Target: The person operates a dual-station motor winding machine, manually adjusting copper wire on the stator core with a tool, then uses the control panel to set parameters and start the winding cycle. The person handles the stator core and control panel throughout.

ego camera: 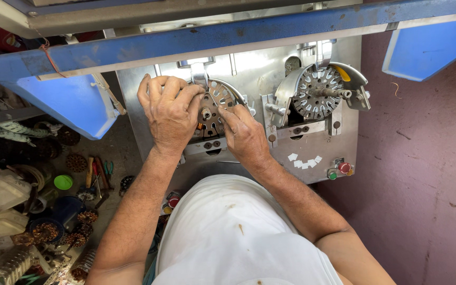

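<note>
Here, nearest the camera, both forearms reach out over a white shirt toward a steel machine panel. The right hand pinches its fingertips against the slotted stator core mounted on the left winding station, gripping its lower right edge. The left hand lies curled over the same core's left side, fingers closed around its rim. Further right, a second stator core sits on its own spindle, above red and green push buttons.

The left hand hides most of the left slotted disc beneath its fingers
</note>
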